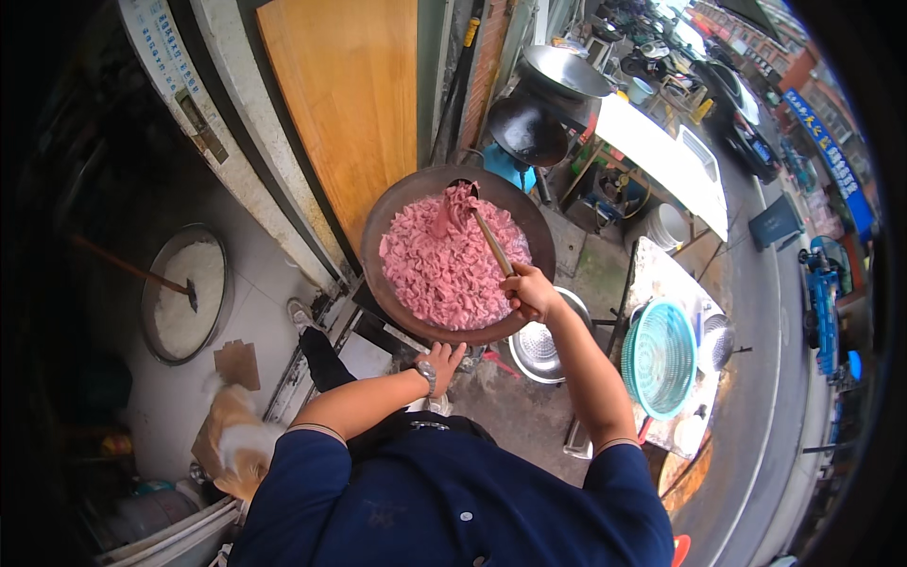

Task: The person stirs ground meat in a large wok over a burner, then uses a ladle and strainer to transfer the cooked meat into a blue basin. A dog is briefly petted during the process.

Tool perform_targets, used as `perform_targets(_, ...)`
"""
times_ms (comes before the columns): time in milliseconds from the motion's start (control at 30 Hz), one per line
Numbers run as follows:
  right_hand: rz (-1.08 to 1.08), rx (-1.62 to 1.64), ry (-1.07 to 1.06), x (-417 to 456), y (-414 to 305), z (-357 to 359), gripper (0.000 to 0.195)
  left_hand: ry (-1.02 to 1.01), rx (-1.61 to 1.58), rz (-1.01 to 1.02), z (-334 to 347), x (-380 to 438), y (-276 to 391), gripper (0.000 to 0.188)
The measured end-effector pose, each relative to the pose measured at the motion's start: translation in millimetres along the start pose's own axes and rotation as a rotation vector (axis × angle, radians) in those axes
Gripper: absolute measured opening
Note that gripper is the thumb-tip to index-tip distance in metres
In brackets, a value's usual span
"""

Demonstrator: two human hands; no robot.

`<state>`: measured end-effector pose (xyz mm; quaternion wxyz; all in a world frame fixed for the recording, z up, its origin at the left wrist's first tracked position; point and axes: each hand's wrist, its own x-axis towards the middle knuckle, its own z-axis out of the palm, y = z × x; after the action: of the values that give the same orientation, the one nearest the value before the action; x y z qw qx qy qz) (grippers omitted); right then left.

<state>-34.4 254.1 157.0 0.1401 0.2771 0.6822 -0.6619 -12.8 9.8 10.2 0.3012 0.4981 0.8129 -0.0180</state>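
Note:
My right hand (530, 292) grips the handle of a long metal ladle (494, 241), whose bowl holds pink meat strips over the far part of a large wok. The wok (382, 283) is filled with pink sliced meat (446, 276) in some liquid. At the wok's near rim lies my left hand (441, 365), fingers spread against or close to the edge and holding nothing; a watch is on that wrist. Just right of the wok, partly under my right forearm, a round metal strainer or perforated pan (538, 354) rests low down.
To the right a low table (655, 262) carries a turquoise plastic basket (659, 358) and a perforated metal skimmer (716, 344). Two more woks (528, 131) stand beyond. At left are a big pan of whitish contents (220, 312), a dog (241, 446) and a doorframe (255, 142). A wooden board (354, 92) leans behind.

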Motion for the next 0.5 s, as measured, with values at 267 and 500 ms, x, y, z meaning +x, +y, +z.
perform_targets(267,-0.28,-1.212,0.413,105.1,10.4,-25.8,0.033,0.105,-0.062,-0.081,0.5,-8.8,13.6,0.104)
perform_targets(500,-0.107,-1.215,0.253,98.8,77.8,54.5,0.059,0.137,-0.135,-0.031,16.0,-1.0,4.6,0.109)
